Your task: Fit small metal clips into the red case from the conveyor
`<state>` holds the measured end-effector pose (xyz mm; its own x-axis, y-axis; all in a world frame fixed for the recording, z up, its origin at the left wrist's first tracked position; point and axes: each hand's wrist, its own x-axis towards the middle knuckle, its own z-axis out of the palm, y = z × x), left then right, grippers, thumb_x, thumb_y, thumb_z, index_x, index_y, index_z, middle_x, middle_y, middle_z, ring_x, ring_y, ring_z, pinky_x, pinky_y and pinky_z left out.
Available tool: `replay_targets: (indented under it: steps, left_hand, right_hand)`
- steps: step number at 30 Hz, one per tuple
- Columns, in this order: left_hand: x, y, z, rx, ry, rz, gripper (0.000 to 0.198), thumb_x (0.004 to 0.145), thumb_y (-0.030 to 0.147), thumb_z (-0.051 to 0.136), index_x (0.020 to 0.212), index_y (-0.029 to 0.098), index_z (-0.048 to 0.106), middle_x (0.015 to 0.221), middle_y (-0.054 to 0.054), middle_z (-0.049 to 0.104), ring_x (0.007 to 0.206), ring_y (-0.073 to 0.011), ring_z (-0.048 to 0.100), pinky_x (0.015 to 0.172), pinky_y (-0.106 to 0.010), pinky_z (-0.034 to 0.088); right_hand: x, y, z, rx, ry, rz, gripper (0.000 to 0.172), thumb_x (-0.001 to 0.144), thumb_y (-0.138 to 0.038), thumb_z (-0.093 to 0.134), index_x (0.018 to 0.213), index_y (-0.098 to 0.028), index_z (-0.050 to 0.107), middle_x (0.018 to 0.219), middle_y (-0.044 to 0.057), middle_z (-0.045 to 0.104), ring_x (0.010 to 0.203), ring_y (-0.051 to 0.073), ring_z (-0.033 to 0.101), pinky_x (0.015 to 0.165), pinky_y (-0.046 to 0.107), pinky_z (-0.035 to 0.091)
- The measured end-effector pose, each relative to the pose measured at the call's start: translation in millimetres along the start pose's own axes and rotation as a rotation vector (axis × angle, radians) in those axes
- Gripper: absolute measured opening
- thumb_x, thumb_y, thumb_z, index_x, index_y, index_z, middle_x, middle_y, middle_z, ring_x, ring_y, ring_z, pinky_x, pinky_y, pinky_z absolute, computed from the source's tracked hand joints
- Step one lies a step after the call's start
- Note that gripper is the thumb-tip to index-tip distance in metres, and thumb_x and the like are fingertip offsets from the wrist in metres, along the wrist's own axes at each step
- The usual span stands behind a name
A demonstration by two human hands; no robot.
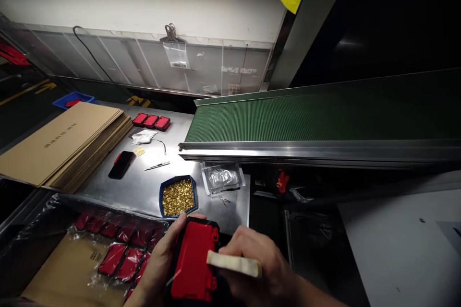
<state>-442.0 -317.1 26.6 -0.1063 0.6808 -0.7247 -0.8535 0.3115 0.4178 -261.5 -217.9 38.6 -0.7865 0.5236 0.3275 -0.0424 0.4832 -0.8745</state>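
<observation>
A red and black plastic case (192, 261) rests in my left hand (162, 254), with the thumb along its far left edge. My right hand (255, 259) is closed around a flat off-white pad (234, 265), perhaps folded cloth, whose tip lies over the case's right side. Part of the right-hand fingers is hidden behind the pad. Just beyond the case stands a blue tray (161, 196) full of small brass-coloured parts (178, 196). To the left, several similar red cases (129, 263) in clear plastic lie in a lined box (57, 276).
A green conveyor belt (252, 120) with a metal side rail (306, 149) crosses the right. On the metal table (144, 191) are a phone (121, 165), a pen (157, 166), clear bags (223, 178) and red cases (151, 121). Flat cardboard (65, 139) is stacked at left.
</observation>
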Motion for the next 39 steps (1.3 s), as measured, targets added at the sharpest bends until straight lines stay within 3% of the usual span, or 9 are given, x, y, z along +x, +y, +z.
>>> replay_targets:
  steps: [4, 8, 12, 16, 20, 25, 32, 35, 39]
  left_hand:
    - [-4, -4, 7.2, 0.034, 0.036, 0.035, 0.045, 0.074, 0.049, 0.086, 0.102, 0.018, 0.07, 0.081, -0.006, 0.075, 0.076, -0.0243, 0.072, 0.065, -0.027, 0.06]
    - [-6, -8, 10.7, 0.02, 0.043, 0.047, 0.049, 0.073, 0.05, 0.086, 0.105, 0.018, 0.069, 0.082, -0.007, 0.075, 0.075, -0.0239, 0.071, 0.067, -0.027, 0.059]
    - [-4, -11, 5.1, 0.037, 0.097, 0.047, 0.06, 0.069, 0.053, 0.089, 0.111, 0.016, 0.067, 0.086, -0.008, 0.076, 0.082, -0.0281, 0.072, 0.069, -0.03, 0.06]
    - [-7, -11, 9.0, 0.056, 0.106, 0.046, 0.05, 0.081, 0.049, 0.08, 0.112, 0.013, 0.067, 0.087, -0.011, 0.076, 0.071, -0.0253, 0.071, 0.064, -0.03, 0.059]
    - [-16, -5, 24.2, -0.078, 0.061, -0.024, 0.04, 0.095, 0.044, 0.062, 0.118, 0.011, 0.065, 0.086, -0.013, 0.076, 0.071, -0.0298, 0.074, 0.06, -0.033, 0.061]
    - [-21, 6, 29.5, -0.098, -0.046, -0.101, 0.05, 0.099, 0.05, 0.048, 0.108, 0.006, 0.071, 0.079, -0.017, 0.076, 0.061, -0.0336, 0.074, 0.05, -0.036, 0.062]
    - [-16, 8, 21.8, -0.119, -0.151, -0.231, 0.067, 0.101, 0.055, 0.04, 0.106, -0.003, 0.073, 0.07, -0.021, 0.074, 0.062, -0.0306, 0.074, 0.056, -0.035, 0.062]
    - [-14, 7, 23.2, -0.192, -0.127, -0.23, 0.062, 0.101, 0.051, 0.045, 0.103, -0.004, 0.072, 0.08, -0.022, 0.075, 0.061, -0.0266, 0.073, 0.058, -0.032, 0.061]
    - [-11, 2, 26.6, -0.159, -0.034, -0.156, 0.047, 0.1, 0.044, 0.052, 0.112, 0.003, 0.071, 0.08, -0.016, 0.076, 0.063, -0.0276, 0.073, 0.059, -0.033, 0.062]
  right_hand:
    - [-4, 0, 0, 0.009, -0.01, -0.009, 0.008, 0.088, -0.02, 0.066, 0.095, -0.018, 0.067, 0.075, 0.005, 0.068, 0.067, 0.014, 0.06, 0.06, 0.026, 0.049]
    - [-5, 2, -2, -0.002, 0.036, -0.085, 0.008, 0.084, -0.016, 0.069, 0.091, -0.018, 0.066, 0.071, 0.003, 0.069, 0.061, 0.013, 0.059, 0.054, 0.024, 0.046]
    - [-6, 7, 1, -0.011, 0.034, -0.037, 0.007, 0.087, -0.017, 0.065, 0.094, -0.018, 0.067, 0.074, 0.004, 0.068, 0.065, 0.014, 0.06, 0.059, 0.026, 0.049]
    - [-1, 5, 5, 0.002, 0.065, -0.091, 0.007, 0.085, -0.017, 0.067, 0.092, -0.017, 0.065, 0.072, 0.004, 0.067, 0.062, 0.014, 0.058, 0.054, 0.026, 0.047]
    - [0, -6, -8, 0.107, 0.143, 0.069, 0.011, 0.085, -0.015, 0.066, 0.095, -0.019, 0.069, 0.079, 0.005, 0.069, 0.07, 0.015, 0.064, 0.063, 0.026, 0.053]
    - [-14, -4, -24, 0.265, 0.211, 0.34, 0.011, 0.086, -0.026, 0.068, 0.095, -0.021, 0.071, 0.084, 0.006, 0.07, 0.072, 0.018, 0.068, 0.061, 0.026, 0.054]
    - [-17, -1, -13, 0.329, 0.231, 0.45, 0.016, 0.084, -0.033, 0.07, 0.089, -0.018, 0.073, 0.08, 0.006, 0.067, 0.067, 0.017, 0.065, 0.059, 0.026, 0.05]
    - [-15, -5, -13, 0.3, 0.254, 0.419, 0.013, 0.082, -0.03, 0.069, 0.088, -0.019, 0.073, 0.075, 0.004, 0.065, 0.062, 0.014, 0.061, 0.055, 0.026, 0.046]
    - [-8, -7, -14, 0.21, 0.183, 0.245, 0.011, 0.081, -0.02, 0.069, 0.091, -0.02, 0.072, 0.077, 0.004, 0.068, 0.064, 0.015, 0.064, 0.056, 0.025, 0.049]
